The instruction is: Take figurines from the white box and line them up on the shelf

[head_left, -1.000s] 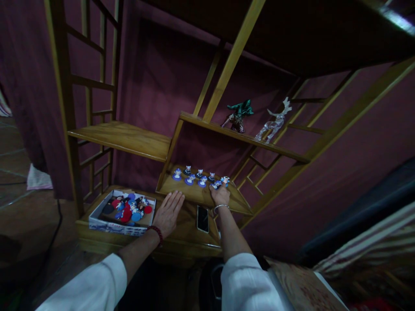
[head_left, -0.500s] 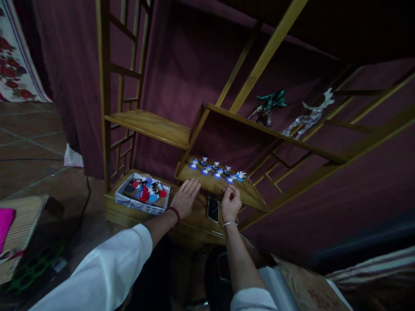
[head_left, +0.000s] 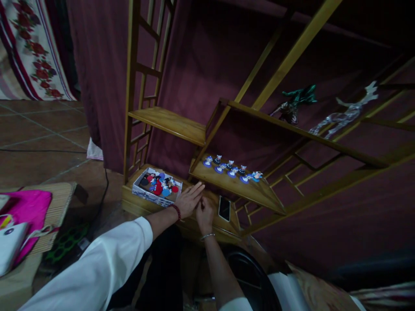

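Observation:
My left hand (head_left: 189, 201), with a dark red bead bracelet, lies over the lower wooden ledge, its fingers stretched out and held flat. Close against its right side is my right hand (head_left: 205, 216), wearing a silver bracelet. Its fingers are curled together, and whatever may be in them is hidden. Small figurines (head_left: 233, 172) on round bases stand in two rows on the raised shelf (head_left: 241, 188) beyond my hands. To the left, a cardboard box (head_left: 151, 198) holds a jumble of several more figurines (head_left: 158, 186) with red, blue and black parts.
A phone (head_left: 224, 208) lies on the ledge right of my hands. Above, a dark green ornament (head_left: 296, 103) and a clear deer figure (head_left: 348, 112) occupy the higher shelf. A black stool (head_left: 246, 276) is below me. Pink cloth (head_left: 35, 211) lies on the left-hand table.
My right hand has moved left from the raised shelf's front edge to beside my left hand. The view has swung left, and the rows of figurines look the same.

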A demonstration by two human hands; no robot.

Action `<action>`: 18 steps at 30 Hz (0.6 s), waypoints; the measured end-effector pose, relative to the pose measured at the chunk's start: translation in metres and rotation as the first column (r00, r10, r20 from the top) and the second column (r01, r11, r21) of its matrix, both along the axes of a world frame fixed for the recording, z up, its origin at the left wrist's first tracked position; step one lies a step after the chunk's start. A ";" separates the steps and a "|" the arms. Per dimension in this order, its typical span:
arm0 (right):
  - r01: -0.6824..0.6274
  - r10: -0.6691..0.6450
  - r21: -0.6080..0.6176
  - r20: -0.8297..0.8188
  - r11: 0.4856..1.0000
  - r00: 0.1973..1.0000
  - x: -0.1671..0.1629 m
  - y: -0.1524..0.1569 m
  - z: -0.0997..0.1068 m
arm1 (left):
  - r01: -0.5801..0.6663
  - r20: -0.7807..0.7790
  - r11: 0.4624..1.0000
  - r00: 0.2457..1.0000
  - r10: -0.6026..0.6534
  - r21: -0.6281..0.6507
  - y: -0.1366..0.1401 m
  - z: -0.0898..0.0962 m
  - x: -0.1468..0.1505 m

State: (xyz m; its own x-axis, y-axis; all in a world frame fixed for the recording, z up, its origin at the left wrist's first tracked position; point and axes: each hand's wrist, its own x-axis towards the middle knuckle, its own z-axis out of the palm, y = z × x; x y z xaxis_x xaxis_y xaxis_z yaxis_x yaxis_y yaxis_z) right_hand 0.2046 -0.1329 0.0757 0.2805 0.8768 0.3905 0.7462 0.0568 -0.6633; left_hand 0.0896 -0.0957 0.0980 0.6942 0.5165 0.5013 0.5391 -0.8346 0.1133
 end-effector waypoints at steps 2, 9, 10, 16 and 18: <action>-0.048 0.054 -0.103 0.048 0.994 0.997 -0.009 0.003 -0.011 | -0.050 -0.028 0.995 0.998 0.048 -0.085 0.001 -0.020 -0.011; -0.210 0.222 -0.207 0.034 0.955 0.974 -0.040 0.017 -0.041 | -0.240 -0.124 0.945 0.968 0.217 -0.222 0.019 -0.067 -0.057; -0.220 0.233 -0.217 0.033 0.951 0.972 -0.043 0.020 -0.042 | -0.289 -0.146 0.929 0.954 0.260 -0.232 0.022 -0.071 -0.065; -0.304 0.318 -0.235 0.023 0.923 0.948 -0.068 0.031 -0.036 | -0.405 -0.316 0.853 0.899 0.305 -0.329 0.043 -0.084 -0.094; -0.401 0.412 -0.165 0.035 0.901 0.911 -0.082 0.032 -0.030 | -0.369 -0.320 0.852 0.912 0.256 -0.371 0.049 -0.084 -0.095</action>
